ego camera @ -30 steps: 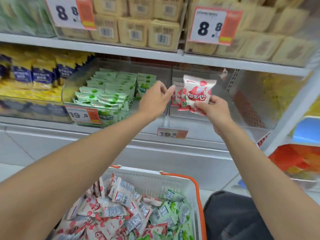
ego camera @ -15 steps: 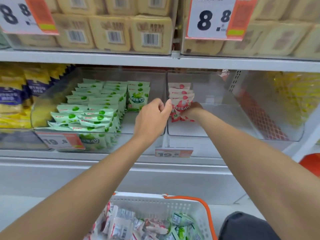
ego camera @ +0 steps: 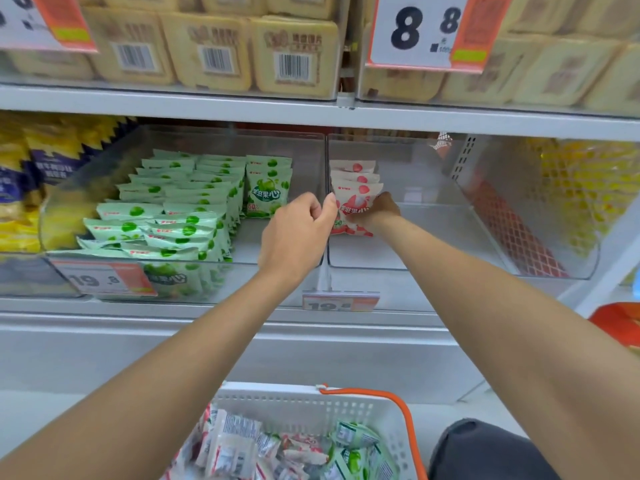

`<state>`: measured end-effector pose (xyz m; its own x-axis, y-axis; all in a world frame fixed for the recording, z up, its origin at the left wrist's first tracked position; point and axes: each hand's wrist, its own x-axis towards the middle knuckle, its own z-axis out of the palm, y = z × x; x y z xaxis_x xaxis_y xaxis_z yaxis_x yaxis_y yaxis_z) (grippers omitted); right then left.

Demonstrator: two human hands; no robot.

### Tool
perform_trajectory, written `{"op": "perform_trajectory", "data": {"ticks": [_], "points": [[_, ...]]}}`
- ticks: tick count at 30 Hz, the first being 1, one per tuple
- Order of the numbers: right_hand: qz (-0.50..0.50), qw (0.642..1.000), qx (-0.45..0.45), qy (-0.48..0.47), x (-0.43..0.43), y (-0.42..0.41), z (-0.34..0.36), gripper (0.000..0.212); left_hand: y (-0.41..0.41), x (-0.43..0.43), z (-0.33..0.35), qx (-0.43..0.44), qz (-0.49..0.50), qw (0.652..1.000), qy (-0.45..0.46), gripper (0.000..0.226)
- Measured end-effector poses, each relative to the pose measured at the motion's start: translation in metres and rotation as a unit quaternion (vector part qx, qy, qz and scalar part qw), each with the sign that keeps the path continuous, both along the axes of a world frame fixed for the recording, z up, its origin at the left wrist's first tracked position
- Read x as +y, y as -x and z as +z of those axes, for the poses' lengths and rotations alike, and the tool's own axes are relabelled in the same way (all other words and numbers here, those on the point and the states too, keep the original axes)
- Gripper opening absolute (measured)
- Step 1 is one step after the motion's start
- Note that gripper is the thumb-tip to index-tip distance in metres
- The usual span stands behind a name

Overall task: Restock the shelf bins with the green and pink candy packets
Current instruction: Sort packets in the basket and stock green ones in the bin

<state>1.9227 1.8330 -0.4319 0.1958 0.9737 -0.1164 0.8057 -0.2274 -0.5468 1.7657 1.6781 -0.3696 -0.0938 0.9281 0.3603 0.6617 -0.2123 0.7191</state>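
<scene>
Right hand [ego camera: 377, 211] grips a pink candy packet [ego camera: 350, 210] upright, fronting a short row inside the clear bin [ego camera: 450, 237]; left hand [ego camera: 296, 233], fingers curled, thumb at that bin's left wall, hold unclear; green packets [ego camera: 180, 202] lie just left of the bin

Place: a shop aisle is showing here.
Prices: large price cards [ego camera: 424, 29] are hanging along the top of the frame; a small tag [ego camera: 341, 301] is sitting on the shelf [ego camera: 173, 109] edge at centre.
Stock: green packets [ego camera: 180, 202] and pink packets [ego camera: 353, 188] are standing in rows inside clear bins [ego camera: 450, 268], mid frame.
Barcodes: packs [ego camera: 294, 53] are facing outward, upper centre.
Basket: a white basket [ego camera: 294, 400] is waiting at the bottom.
</scene>
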Motion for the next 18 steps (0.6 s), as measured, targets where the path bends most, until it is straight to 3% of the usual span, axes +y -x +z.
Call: {"op": "perform_trajectory", "data": {"ticks": [2,11,14,18], "points": [[-0.003,0.999,-0.006,-0.039,-0.008,0.001,0.007,0.061,-0.001,-0.001,0.000,-0.001,0.002,1.000,0.003,0.046],[-0.049,0.998,0.044,0.022,-0.042,-0.013,0.026,0.076,0.001,-0.003,0.005,-0.003,-0.011,1.000,0.011,0.043],[-0.024,0.995,0.020,-0.091,-0.088,-0.013,0.048,0.075,0.003,-0.013,0.010,-0.068,-0.010,0.997,-0.042,0.029],[0.055,0.954,-0.009,-0.294,-0.165,-0.002,0.071,0.029,0.011,-0.045,0.005,-0.090,0.011,0.992,-0.086,0.017]]}}
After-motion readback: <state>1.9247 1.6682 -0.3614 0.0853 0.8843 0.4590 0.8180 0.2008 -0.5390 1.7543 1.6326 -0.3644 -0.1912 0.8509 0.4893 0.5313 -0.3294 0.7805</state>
